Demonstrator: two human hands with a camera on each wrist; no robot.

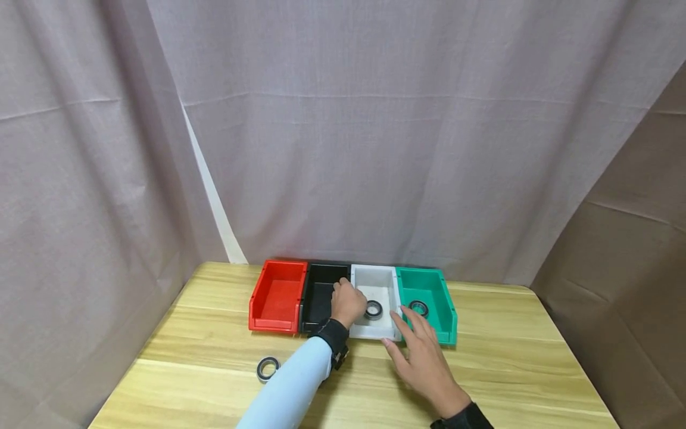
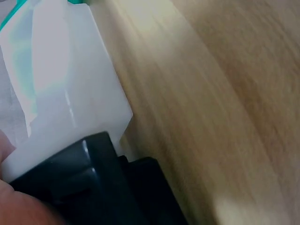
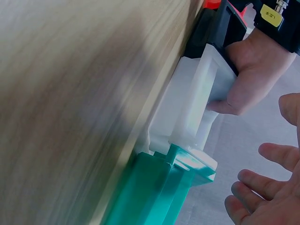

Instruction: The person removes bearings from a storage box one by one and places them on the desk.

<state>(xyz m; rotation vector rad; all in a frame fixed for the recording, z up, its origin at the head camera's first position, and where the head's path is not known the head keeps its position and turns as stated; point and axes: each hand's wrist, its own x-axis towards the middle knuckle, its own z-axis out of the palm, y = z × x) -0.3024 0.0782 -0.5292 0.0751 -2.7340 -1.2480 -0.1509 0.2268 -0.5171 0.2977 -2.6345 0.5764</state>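
My left hand (image 1: 348, 304) reaches over the side where the black bin (image 1: 318, 298) and the white bin (image 1: 383, 286) meet. Its fingers bend toward the black bin, and its thumb reaches over the white one. I cannot tell whether it grips the bin walls, as the fingertips are hidden. Beside that thumb, a ball bearing (image 1: 373, 310) lies in the white bin. My right hand (image 1: 426, 363) is spread with loose fingers at the front of the white and green bins. Close to its fingertips, another bearing (image 1: 418, 308) sits in the green bin (image 1: 442, 316).
At the left end of the row stands a red bin (image 1: 278, 292), touching the black one. A third bearing (image 1: 267, 369) lies on the wooden table (image 1: 509, 357), left of my left forearm. Grey curtains (image 1: 343, 149) hang behind the bins.
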